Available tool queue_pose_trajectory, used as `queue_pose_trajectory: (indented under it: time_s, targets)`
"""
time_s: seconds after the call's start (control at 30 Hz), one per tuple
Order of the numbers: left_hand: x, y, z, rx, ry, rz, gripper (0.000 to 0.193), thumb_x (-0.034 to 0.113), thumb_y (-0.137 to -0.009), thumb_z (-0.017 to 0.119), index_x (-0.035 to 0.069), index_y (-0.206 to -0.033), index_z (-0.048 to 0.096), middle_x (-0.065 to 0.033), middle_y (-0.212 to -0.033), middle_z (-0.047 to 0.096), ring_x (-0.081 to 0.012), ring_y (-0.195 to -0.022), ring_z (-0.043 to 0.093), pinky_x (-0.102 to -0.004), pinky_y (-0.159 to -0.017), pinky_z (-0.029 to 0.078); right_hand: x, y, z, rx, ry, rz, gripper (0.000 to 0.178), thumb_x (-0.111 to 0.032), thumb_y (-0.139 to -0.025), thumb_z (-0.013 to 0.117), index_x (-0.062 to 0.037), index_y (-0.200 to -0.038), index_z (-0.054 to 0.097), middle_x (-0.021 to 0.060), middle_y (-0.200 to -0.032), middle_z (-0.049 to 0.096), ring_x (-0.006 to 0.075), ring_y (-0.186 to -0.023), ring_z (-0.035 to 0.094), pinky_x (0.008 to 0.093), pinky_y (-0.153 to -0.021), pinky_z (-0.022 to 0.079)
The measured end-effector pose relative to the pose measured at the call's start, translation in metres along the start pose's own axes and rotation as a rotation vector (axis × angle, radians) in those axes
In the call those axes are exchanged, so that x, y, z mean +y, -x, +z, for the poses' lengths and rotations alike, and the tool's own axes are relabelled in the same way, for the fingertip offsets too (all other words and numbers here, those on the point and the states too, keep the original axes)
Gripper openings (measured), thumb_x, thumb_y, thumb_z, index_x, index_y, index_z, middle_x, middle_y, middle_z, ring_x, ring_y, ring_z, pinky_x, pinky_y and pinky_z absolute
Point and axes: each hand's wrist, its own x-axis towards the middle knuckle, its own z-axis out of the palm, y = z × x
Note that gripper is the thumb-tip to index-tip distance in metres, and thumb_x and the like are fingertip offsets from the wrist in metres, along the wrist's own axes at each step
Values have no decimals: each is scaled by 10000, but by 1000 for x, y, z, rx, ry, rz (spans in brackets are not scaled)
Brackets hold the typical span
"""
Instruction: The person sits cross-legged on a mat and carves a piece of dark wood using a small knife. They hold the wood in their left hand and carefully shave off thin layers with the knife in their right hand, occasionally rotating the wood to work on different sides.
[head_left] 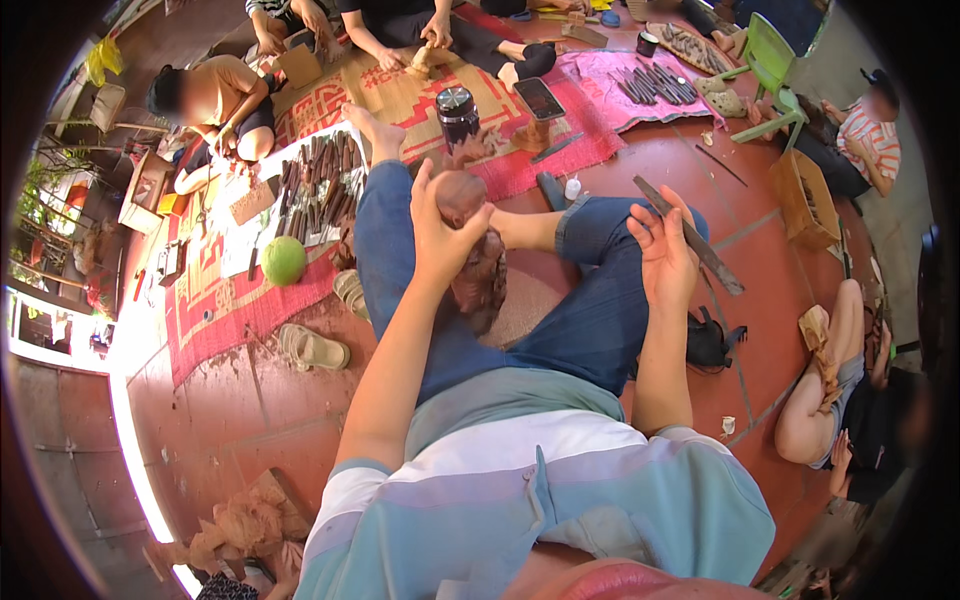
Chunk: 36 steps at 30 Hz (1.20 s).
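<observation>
A reddish-brown carved wooden figure [482,280] with a round, smooth head stands between my bent legs, in front of my body. My left hand [445,232] is wrapped round it just below the head, thumb on the near side. Out to the right, apart from the carving, my right hand [668,255] is raised over my right knee. Between its thumb and fingers rests a long, flat, dark file [712,258], slanting from upper left to lower right. The lower part of the figure is partly hidden by my left wrist and leg.
Rows of carving tools [318,185] lie on a white cloth at left, near a green ball-like object [284,261]. Ahead are a dark lidded jar [457,112], a phone [540,98] and a small white bottle [572,188]. Sandals [312,346] lie left. Several people sit around.
</observation>
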Motion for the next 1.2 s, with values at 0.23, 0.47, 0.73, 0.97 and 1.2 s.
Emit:
queue_pose_trajectory:
  time_s: [0.23,0.47,0.73,0.97,1.2]
  targets:
    - [26,17,14,-149,86,-195,730,150,-602,790,13,-1210,409,-169,-1124,531,-253,-1057,542,-332,-891,437,-4,-1,-10,-48,-106,32,244,-117,-949,430,50,-1112,501,174,-1105,560,221,-949,614,310,-814,539]
    - [15,11,14,-196,195,-250,703,51,-660,757,27,-1240,360,-89,-1115,514,-163,-1013,527,-288,-886,429,21,-3,-31,19,-84,50,175,37,-849,559,39,-1024,546,157,-1095,568,207,-934,622,290,-817,541]
    - [-4,-13,11,-120,361,-376,599,24,-670,757,23,-1186,453,-81,-1095,558,-160,-983,558,-284,-844,464,50,5,-32,33,-119,224,150,22,-845,576,33,-995,565,136,-991,617,182,-862,641,270,-777,550]
    - [6,-4,0,-44,387,-464,550,62,-685,749,25,-1148,455,-66,-1027,566,-148,-939,560,-279,-824,455,65,4,-33,-13,-94,290,107,8,-844,584,29,-949,590,176,-1040,616,184,-853,644,271,-736,556]
    - [27,34,1,-119,31,-231,749,55,-639,729,61,-1272,330,-112,-1044,553,-177,-954,555,-308,-854,450,81,1,-33,-51,-39,331,108,-8,-838,600,11,-944,600,167,-1007,633,173,-846,644,263,-716,551]
